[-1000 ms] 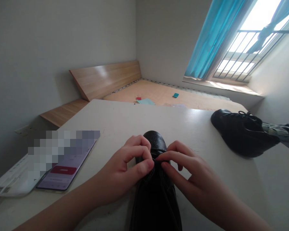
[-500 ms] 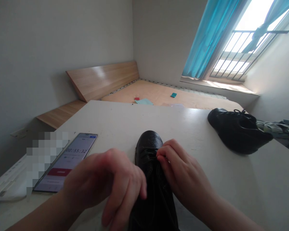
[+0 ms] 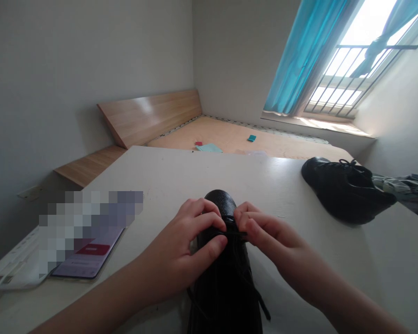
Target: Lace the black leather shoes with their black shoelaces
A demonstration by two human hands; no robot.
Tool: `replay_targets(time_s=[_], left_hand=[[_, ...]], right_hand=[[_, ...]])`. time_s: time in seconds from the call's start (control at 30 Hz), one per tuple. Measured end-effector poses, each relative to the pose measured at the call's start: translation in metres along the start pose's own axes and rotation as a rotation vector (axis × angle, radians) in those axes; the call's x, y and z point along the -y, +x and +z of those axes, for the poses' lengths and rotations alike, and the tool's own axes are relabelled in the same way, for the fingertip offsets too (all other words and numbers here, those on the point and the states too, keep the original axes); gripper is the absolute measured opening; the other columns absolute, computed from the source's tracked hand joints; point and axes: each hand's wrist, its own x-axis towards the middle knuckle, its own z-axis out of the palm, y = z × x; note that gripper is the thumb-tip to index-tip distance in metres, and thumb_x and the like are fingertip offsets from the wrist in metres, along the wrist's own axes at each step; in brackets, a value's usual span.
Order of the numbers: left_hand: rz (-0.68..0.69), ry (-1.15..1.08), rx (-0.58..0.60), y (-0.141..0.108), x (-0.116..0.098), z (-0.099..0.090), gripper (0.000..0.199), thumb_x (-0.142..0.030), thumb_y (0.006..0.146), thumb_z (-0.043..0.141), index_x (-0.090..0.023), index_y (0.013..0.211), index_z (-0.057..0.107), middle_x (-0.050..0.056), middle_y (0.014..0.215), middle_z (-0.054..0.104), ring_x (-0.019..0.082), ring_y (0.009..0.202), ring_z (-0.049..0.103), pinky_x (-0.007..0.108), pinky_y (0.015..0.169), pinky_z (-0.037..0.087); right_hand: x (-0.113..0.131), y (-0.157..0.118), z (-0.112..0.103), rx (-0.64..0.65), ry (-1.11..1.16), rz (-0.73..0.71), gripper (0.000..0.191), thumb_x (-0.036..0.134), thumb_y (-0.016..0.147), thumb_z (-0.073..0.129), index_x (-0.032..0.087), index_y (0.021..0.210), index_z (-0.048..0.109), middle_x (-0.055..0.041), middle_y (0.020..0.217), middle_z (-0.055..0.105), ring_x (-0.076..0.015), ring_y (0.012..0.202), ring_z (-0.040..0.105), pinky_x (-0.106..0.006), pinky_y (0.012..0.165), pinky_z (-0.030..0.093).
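A black leather shoe (image 3: 223, 200) rests on the white table in front of me, its toe pointing away. Across its front opening a black shoelace (image 3: 235, 234) runs between my hands, with loose ends trailing over the dark upper. On the shoe's left side my left hand (image 3: 191, 243) pinches the lace between thumb and index finger. My right hand (image 3: 273, 234) is closed on the lace at the right side, its fingers against the shoe. Both hands cover part of the lacing. A second black shoe (image 3: 341, 190), its lace tied in a bow, stands at the table's right edge.
On the left of the white table (image 3: 181, 174) lies a phone (image 3: 90, 260) beside a whitish, partly blurred-out item (image 3: 17, 264). Beyond the table is a bed (image 3: 223, 130) with small items on it and a wooden headboard (image 3: 149, 116). A blue curtain (image 3: 299, 60) hangs by the barred window.
My left hand has moved right and forward from above the table onto the shoe and now grips the lace. My right hand has shifted slightly right, and the lace between them is stretched.
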Motion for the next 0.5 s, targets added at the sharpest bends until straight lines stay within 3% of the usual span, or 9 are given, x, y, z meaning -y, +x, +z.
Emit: replay_targets(time_s=[0.13, 0.27, 0.33, 0.4, 0.5], left_hand=[[-0.01, -0.029, 0.015, 0.001, 0.001, 0.0, 0.008, -0.026, 0.094, 0.053, -0.024, 0.09, 0.059, 0.0, 0.11, 0.057, 0.02, 0.108, 0.051, 0.033, 0.097, 0.038], [-0.013, -0.044, 0.007, 0.002, 0.002, 0.002, 0.007, -0.024, 0.094, 0.053, -0.023, 0.088, 0.057, 0.001, 0.109, 0.057, 0.02, 0.107, 0.05, 0.033, 0.096, 0.039], [-0.003, -0.052, -0.006, 0.002, 0.002, 0.003, 0.006, -0.023, 0.093, 0.053, -0.023, 0.089, 0.057, 0.001, 0.109, 0.056, 0.02, 0.107, 0.051, 0.033, 0.096, 0.04], [0.024, -0.07, -0.04, 0.002, 0.002, 0.004, 0.004, -0.021, 0.092, 0.054, -0.023, 0.093, 0.057, 0.002, 0.107, 0.056, 0.019, 0.106, 0.052, 0.032, 0.095, 0.041], [0.088, -0.093, -0.083, 0.0, -0.001, 0.004, 0.013, -0.018, 0.088, 0.059, -0.024, 0.1, 0.058, 0.001, 0.109, 0.057, 0.019, 0.107, 0.053, 0.031, 0.096, 0.042]], right_hand=[[0.014, 0.0, -0.02, -0.022, 0.38, 0.006, 0.031, 0.049, 0.091, 0.066, 0.022, 0.076, 0.065, -0.0017, 0.083, 0.053, -0.015, 0.084, 0.051, -0.024, 0.079, 0.047], [0.031, 0.001, -0.045, -0.146, 0.627, -0.032, 0.033, 0.036, 0.087, 0.072, 0.021, 0.062, 0.059, 0.0027, 0.06, 0.038, -0.0111, 0.057, 0.042, -0.024, 0.068, 0.054], [0.035, -0.002, -0.05, -0.22, 0.606, -0.072, 0.038, 0.036, 0.087, 0.073, 0.021, 0.057, 0.055, 0.0028, 0.058, 0.038, -0.0111, 0.056, 0.041, -0.023, 0.068, 0.055], [0.035, -0.007, -0.045, -0.232, 0.451, -0.172, 0.038, 0.042, 0.09, 0.07, 0.023, 0.059, 0.059, 0.0005, 0.063, 0.045, -0.0135, 0.065, 0.049, -0.023, 0.071, 0.054], [0.038, -0.017, -0.029, -0.014, 0.103, -0.255, 0.038, 0.051, 0.096, 0.059, 0.024, 0.071, 0.067, -0.0045, 0.084, 0.061, -0.0181, 0.087, 0.059, -0.029, 0.086, 0.054]])
